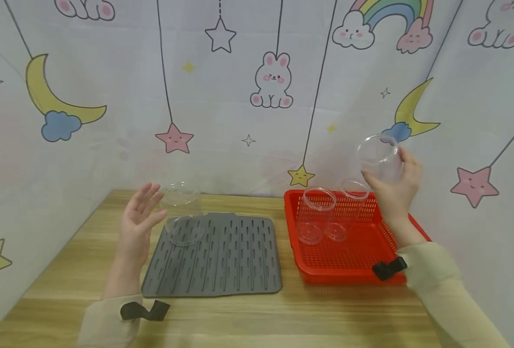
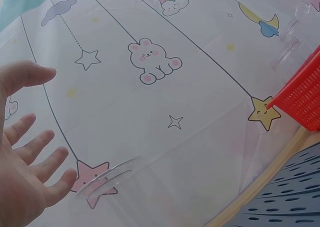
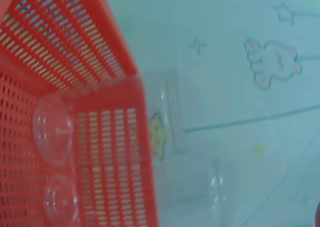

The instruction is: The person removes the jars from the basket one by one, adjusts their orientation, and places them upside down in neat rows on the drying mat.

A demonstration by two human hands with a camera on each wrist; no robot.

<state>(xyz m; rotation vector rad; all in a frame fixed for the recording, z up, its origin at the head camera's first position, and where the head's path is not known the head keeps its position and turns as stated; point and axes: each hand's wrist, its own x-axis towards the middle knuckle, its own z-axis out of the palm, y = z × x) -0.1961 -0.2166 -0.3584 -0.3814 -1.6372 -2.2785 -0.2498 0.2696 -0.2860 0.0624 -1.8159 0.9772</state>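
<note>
Two pale sleeves come nearest the camera, a left sleeve (image 1: 109,321) and a right sleeve (image 1: 452,295), one at each side. Behind everything hangs one white backdrop (image 1: 226,106) printed with rabbits, stars, moons and a rainbow. One wood-grain table (image 1: 222,321) spreads below it. On the table's right part sits one red basket (image 1: 352,279) with slotted walls; just beside it, to its left, lies one grey mat (image 1: 222,256) covered in raised ridges.

Clear cups number four. One mat cup (image 1: 183,212) stands upright at the mat's back left corner. Two stand close together in the left part of the basket, a front cup (image 1: 315,215) and a rear cup (image 1: 350,208). The fourth, the held cup (image 1: 380,159), is in the air above the basket's back right part, rim upward.

Of two hands, the right hand (image 1: 398,186) has thumb and fingers curled round the side of the held cup. The left hand (image 1: 139,220) is spread, thumb apart, gripping nothing; the mat cup is just to its right, and whether they touch cannot be told. Smallest are two black straps (image 1: 144,311), one at each cuff.
</note>
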